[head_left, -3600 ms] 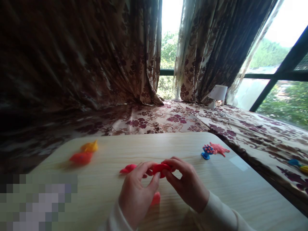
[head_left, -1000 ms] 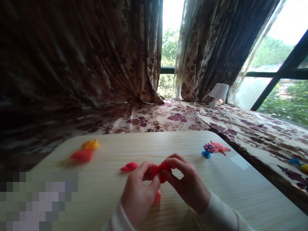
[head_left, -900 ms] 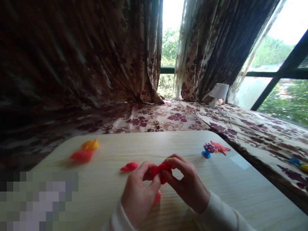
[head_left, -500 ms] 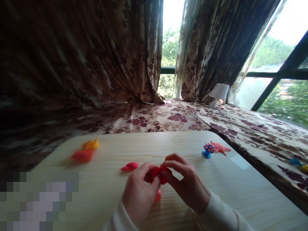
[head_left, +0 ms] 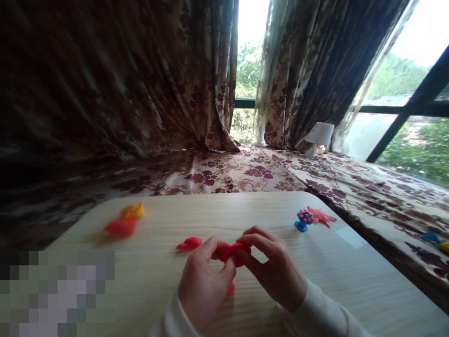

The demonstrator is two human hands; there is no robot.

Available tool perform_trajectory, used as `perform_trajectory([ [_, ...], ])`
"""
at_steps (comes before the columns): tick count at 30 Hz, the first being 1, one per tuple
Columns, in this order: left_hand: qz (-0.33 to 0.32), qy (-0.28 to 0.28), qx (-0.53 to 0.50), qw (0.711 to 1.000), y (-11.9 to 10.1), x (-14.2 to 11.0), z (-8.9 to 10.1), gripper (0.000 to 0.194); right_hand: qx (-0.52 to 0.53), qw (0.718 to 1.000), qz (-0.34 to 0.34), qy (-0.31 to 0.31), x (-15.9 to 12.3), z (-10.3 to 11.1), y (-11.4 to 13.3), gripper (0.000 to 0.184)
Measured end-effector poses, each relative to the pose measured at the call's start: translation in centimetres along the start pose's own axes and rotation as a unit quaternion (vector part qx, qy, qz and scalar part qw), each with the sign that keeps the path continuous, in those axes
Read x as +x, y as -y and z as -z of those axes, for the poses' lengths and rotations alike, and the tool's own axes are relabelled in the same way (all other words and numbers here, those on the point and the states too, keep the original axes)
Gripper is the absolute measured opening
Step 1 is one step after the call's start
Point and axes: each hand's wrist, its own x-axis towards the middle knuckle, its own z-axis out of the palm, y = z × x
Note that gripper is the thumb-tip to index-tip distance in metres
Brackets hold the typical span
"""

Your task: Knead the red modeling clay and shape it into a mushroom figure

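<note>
Between the fingertips of both hands is a lump of red modelling clay, held just above the table. My left hand pinches its left side with thumb and fingers. From the right, my right hand grips the other side, its fingers closed. A second pinkish-red clay piece lies on the table beyond my left hand. Below the held lump, another red piece shows only in part, mostly covered by my left hand.
On the pale wooden table, an orange-red clay lump and a yellow one sit at the far left. At the far right stand a blue clay figure with pink dots and a flat pink piece. A white lamp stands behind.
The red clay between my fingers has been pressed and turned slightly, and its outline looks different. My hands stay in nearly the same place.
</note>
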Motion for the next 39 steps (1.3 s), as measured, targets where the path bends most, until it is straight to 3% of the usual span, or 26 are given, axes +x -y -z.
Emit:
perform_trajectory([
  [11, 0.016, -0.001, -0.018, 1.000, -0.01, 0.19, -0.04, 0.008, -0.014, 1.000, 0.009, -0.001, -0.22, -0.07, -0.08, 0.017],
  [15, 0.005, 0.000, 0.021, 1.000, 0.18, 0.13, -0.12, 0.005, -0.001, 1.000, 0.013, 0.010, -0.22, -0.07, 0.14, 0.016],
  [21, 0.041, -0.012, -0.020, 0.999, 0.16, 0.30, 0.08, 0.003, -0.005, 1.000, -0.015, -0.016, -0.32, -0.30, 0.06, 0.024],
  [25, 0.035, -0.030, -0.017, 0.999, 0.29, 0.25, -0.01, 0.007, -0.016, 1.000, -0.022, -0.010, -0.21, -0.34, -0.04, 0.012],
  [30, 0.001, -0.016, 0.015, 1.000, 0.26, 0.06, -0.14, 0.007, -0.001, 1.000, -0.019, -0.015, -0.27, -0.45, -0.20, 0.016],
  [39, -0.008, 0.004, 0.017, 1.000, -0.32, -0.14, -0.15, 0.006, -0.003, 1.000, -0.012, -0.018, -0.19, -0.21, -0.01, 0.007],
])
